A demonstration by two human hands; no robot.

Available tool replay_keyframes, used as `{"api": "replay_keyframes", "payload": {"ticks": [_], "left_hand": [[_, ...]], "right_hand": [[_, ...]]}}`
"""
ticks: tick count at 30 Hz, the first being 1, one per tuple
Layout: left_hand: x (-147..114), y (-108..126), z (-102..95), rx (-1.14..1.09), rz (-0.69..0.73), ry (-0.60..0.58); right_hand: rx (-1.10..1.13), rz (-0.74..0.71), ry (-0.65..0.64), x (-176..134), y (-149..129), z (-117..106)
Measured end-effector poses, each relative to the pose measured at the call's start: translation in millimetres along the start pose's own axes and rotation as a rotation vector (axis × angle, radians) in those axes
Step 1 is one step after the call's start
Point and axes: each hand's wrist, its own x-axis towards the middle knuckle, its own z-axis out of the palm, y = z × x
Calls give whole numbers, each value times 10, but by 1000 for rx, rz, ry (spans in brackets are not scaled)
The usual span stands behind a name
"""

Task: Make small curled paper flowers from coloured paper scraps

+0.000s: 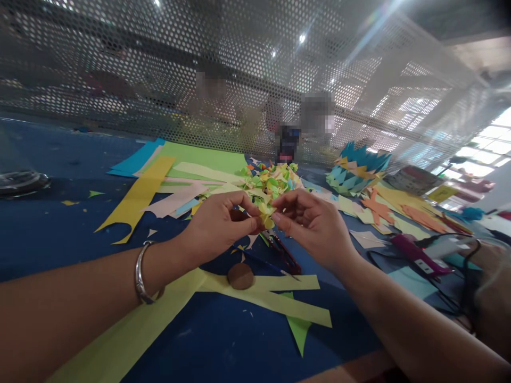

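Both my hands meet over the middle of the table, fingertips close together. Between them is a small folded yellow paper piece (pixel 267 217). My left hand (pixel 223 223) pinches it from the left with thumb and forefinger; a silver bangle circles that wrist. My right hand (pixel 315 223) has its thumb and fingertips closed on its other side. Just behind lies a heap of small folded paper pieces (pixel 275 180) in green, yellow and orange. Below my fingers are dark red-handled scissors (pixel 285 254) and a brown disc (pixel 240 276) resting on pale yellow paper strips (pixel 295 306).
Coloured paper sheets (pixel 211 154) and a cut yellow strip (pixel 139 197) lie at the left back. A spiky blue paper ring (pixel 357 167) stands at the right back. Another person's hand (pixel 485 260) is near a purple glue gun (pixel 421 258) with a cord. A perforated screen (pixel 159 80) borders the table.
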Motion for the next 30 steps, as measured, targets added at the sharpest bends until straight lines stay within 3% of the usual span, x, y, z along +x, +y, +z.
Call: {"api": "replay_keyframes", "payload": {"ticks": [18,30], "left_hand": [[-1,-8,-8,23,0,-31],[-10,-1,-5,70,12,-21]], "right_hand": [[-65,-8,-54,-12,-8,-34],[-43,1,-21,-19,-31,-38]]}}
